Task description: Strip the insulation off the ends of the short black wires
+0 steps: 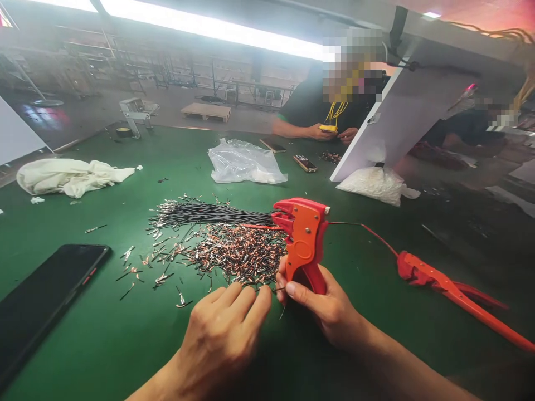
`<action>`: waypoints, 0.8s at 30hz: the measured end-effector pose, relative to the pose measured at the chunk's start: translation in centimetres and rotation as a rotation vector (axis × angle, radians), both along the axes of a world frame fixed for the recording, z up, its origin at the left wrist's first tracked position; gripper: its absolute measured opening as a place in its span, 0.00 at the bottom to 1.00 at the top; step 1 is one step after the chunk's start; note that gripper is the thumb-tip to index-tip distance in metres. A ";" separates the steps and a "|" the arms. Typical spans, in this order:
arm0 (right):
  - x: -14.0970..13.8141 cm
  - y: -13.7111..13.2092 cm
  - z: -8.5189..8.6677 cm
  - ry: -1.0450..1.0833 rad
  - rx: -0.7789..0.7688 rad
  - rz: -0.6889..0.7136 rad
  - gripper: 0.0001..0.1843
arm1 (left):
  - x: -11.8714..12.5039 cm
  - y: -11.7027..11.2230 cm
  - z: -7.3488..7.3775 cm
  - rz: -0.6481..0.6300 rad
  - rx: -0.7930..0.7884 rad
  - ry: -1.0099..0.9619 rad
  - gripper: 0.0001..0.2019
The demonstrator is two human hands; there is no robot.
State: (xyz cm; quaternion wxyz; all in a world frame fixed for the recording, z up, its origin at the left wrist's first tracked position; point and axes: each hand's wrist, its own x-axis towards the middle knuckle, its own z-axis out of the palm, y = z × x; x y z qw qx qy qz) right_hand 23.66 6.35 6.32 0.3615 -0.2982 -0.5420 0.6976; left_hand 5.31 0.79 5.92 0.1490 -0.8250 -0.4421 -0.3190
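Wire stripper, orange and red: stands nearly upright over the green table, at the right end of the loose offcuts; carries its long axis up and down, points its nose left and its handles down into the right hand. Right hand: wraps the handles, thumb laid against a thin dark wire. Left hand: shows knuckles uppermost, fingers bunched just beside the wire; cannot tell whether pinching it, with fingertips hidden. Second stripper: lies on the table at right, slants from head at far left to handles at near right. Black wire bundle: runs left to right behind the offcuts, pale ends leftward. Containers, two: clear plastic bag, lies slack beyond the bundle, with a pale lump at its lower right, cannot tell whether inside; tied plastic bag, bulges with white matter at the foot of a white panel. Black phone: lies at left, slants toward the far right
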 end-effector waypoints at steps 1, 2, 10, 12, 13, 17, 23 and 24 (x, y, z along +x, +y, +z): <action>0.0 0.0 0.0 0.010 -0.007 -0.008 0.10 | 0.0 0.0 -0.1 0.005 0.003 -0.002 0.07; 0.1 0.1 0.0 0.020 -0.015 -0.014 0.10 | 0.0 0.0 -0.1 0.009 0.011 -0.002 0.07; 1.0 0.4 1.0 0.233 -0.211 0.108 0.11 | -1.2 0.0 1.2 0.063 0.140 -0.159 0.03; 1.0 0.2 1.1 0.310 -0.330 0.244 0.13 | -1.8 -0.1 1.8 0.088 0.167 -0.192 0.04; 1.0 0.0 1.1 0.337 -0.383 0.306 0.15 | -2.0 -0.2 2.1 0.083 0.177 -0.194 0.05; 0.3 -0.7 1.0 0.356 -0.485 0.387 0.23 | -1.9 -0.7 2.2 -0.047 0.210 -0.142 0.05; -0.2 -1.0 0.6 0.288 -0.398 0.273 0.28 | 0.2 -1.3 1.9 -0.251 0.166 0.076 0.09; -0.1 -1.0 0.6 0.279 -0.392 0.256 0.29 | 0.4 -1.3 2.0 -0.278 0.128 0.112 0.10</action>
